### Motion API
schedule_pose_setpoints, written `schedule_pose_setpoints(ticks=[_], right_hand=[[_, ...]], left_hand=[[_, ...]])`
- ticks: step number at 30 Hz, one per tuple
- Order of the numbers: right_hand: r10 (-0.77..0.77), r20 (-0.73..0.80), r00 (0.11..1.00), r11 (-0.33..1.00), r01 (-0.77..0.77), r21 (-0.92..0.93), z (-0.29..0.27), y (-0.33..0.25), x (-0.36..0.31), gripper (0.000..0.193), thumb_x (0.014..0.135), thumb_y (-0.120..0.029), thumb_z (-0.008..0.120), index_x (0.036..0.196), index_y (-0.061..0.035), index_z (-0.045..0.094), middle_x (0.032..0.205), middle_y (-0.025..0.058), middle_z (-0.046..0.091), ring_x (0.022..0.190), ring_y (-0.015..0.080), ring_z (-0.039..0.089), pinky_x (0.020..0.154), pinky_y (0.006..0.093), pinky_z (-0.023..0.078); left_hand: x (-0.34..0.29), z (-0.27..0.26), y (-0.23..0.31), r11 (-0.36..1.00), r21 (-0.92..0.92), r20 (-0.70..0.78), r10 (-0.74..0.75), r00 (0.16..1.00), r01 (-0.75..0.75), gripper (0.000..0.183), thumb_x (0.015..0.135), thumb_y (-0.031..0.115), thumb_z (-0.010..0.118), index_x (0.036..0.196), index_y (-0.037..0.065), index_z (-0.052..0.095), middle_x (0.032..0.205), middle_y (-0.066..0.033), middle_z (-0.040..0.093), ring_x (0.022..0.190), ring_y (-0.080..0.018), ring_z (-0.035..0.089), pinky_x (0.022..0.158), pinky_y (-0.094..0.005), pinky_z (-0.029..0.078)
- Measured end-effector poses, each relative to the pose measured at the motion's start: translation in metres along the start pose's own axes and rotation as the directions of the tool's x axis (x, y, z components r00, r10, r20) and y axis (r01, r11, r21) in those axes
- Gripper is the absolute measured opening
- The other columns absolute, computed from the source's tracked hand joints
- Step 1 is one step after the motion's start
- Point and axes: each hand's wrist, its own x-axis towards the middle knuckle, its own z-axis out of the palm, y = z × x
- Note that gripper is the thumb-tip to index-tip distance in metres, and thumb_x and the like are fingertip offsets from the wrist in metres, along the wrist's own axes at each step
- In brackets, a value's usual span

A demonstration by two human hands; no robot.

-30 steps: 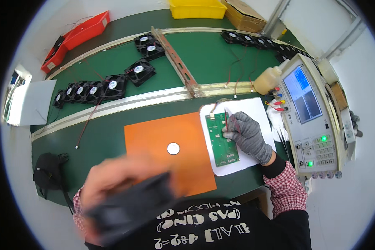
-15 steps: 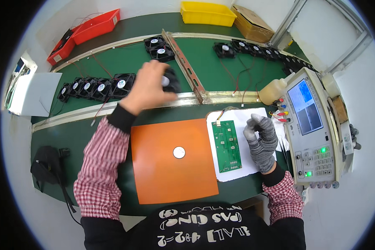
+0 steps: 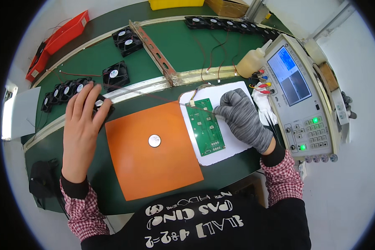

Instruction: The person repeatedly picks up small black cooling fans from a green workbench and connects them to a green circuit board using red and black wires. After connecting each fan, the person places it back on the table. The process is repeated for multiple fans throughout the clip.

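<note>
While my left hand point(image 3: 81, 127), fingers half-curled, grasps a fan point(image 3: 100, 105) toward the table's point(image 3: 96, 171) left edge, my closed right hand point(image 3: 241, 118) pinches a lead point(image 3: 160, 98), apparently keeping it taut.

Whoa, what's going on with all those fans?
A person's bare left hand rests over a square black plastic fan. Their right hand, in a grey striped glove, seems to pinch a thin reddish wire that crosses above a rectangular green circuit board. The board lies on a white sheet, beside a flat orange mat with a round white disc on it. More black fans sit farther back.
</note>
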Motion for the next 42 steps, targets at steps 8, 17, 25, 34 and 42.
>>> schedule_pose_setpoints(ticks=[8, 17, 25, 34, 42], right_hand=[[0.183, -0.017, 0.983, 0.755, -0.129, 0.643, 0.034, 0.004, -0.006, 0.011, 0.08, -0.006, 0.074, 0.089, -0.0018, 0.07, 0.087, 0.0071, 0.062, 0.084, 0.0209, 0.063, 0.077, 0.0315, 0.051], [0.127, -0.032, 0.991, 0.82, -0.086, 0.566, 0.04, 0.005, -0.001, 0.012, 0.074, -0.009, 0.075, 0.08, -0.0039, 0.066, 0.083, 0.0089, 0.057, 0.084, 0.0278, 0.057, 0.079, 0.0379, 0.049], [0.114, -0.072, 0.991, 0.823, -0.054, 0.565, 0.039, 0.009, -0.006, 0.014, 0.074, -0.011, 0.076, 0.078, -0.0047, 0.064, 0.083, 0.0077, 0.057, 0.085, 0.0265, 0.056, 0.081, 0.0376, 0.048], [0.108, -0.049, 0.993, 0.822, -0.061, 0.566, 0.041, 0.01, -0.007, 0.014, 0.076, -0.013, 0.075, 0.079, -0.0048, 0.064, 0.084, 0.0083, 0.057, 0.087, 0.0284, 0.056, 0.081, 0.0395, 0.047], [0.047, -0.036, 0.998, 0.845, -0.02, 0.534, 0.044, 0.0, 0.003, 0.016, 0.076, -0.014, 0.075, 0.082, -0.0043, 0.064, 0.087, 0.0081, 0.06, 0.09, 0.0288, 0.058, 0.083, 0.0392, 0.048]], left_hand=[[-0.001, -0.006, 0.06, 0.775, -0.578, -0.011, 0.306, 0.952, -0.255, 0.047, 0.074, 0.006, 0.07, 0.119, 0.019, 0.061, 0.143, -0.0156, 0.048, 0.126, -0.0337, 0.053, 0.106, -0.0438, 0.043], [-0.013, 0.011, 0.091, 0.685, -0.718, 0.184, 0.019, 0.983, 0.122, 0.098, 0.059, 0.028, 0.089, 0.14, -0.002, 0.043, 0.131, -0.0205, 0.05, 0.119, -0.0394, 0.048, 0.101, -0.0482, 0.037], [-0.032, -0.06, 0.055, 0.234, -0.929, -0.273, 0.093, 0.957, -0.288, 0.083, 0.072, 0.052, 0.078, 0.129, -0.002, 0.051, 0.113, -0.0186, 0.061, 0.098, -0.0309, 0.061, 0.078, -0.0418, 0.049], [-0.02, -0.053, 0.008, -0.568, -0.726, -0.016, 0.578, 0.816, 0.388, 0.097, 0.084, 0.073, 0.054, 0.14, -0.005, 0.041, 0.117, -0.0345, 0.057, 0.107, -0.0444, 0.06, 0.087, -0.0503, 0.05], [-0.03, -0.083, 0.051, -0.066, -0.996, -0.056, 0.061, 0.997, -0.051, 0.075, 0.09, 0.056, 0.058, 0.132, -0.006, 0.051, 0.11, -0.0279, 0.064, 0.104, -0.0428, 0.064, 0.078, -0.047, 0.052]])
